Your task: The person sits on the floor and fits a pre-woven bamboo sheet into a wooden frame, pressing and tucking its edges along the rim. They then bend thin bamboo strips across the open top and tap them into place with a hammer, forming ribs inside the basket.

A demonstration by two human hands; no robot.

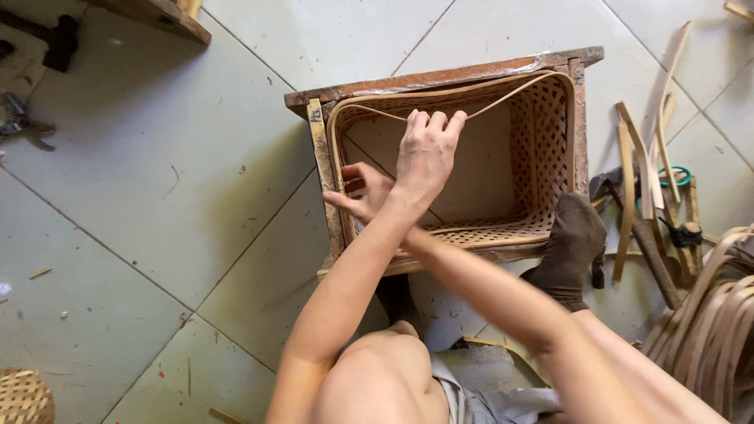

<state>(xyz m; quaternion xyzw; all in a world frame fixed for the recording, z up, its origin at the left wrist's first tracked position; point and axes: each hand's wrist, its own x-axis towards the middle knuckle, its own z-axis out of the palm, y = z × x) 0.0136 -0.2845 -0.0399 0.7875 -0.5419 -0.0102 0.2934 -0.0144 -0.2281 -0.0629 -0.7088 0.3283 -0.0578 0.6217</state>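
While the arms cross, the left hand (428,157) clenches the thin bamboo rim strip (510,96), which runs 9-to-3 along the woven basket's (542,133) 12 o'clock wall. The right hand (361,192) pinches the 9 o'clock rim. A socked foot (577,235) pins the wooden frame (440,78) at 4.

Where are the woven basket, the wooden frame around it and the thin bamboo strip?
woven basket (542,133): head view, right lattice wall.
wooden frame (424,78): head view, far top rail.
thin bamboo strip (510,94): head view, its free curved part.
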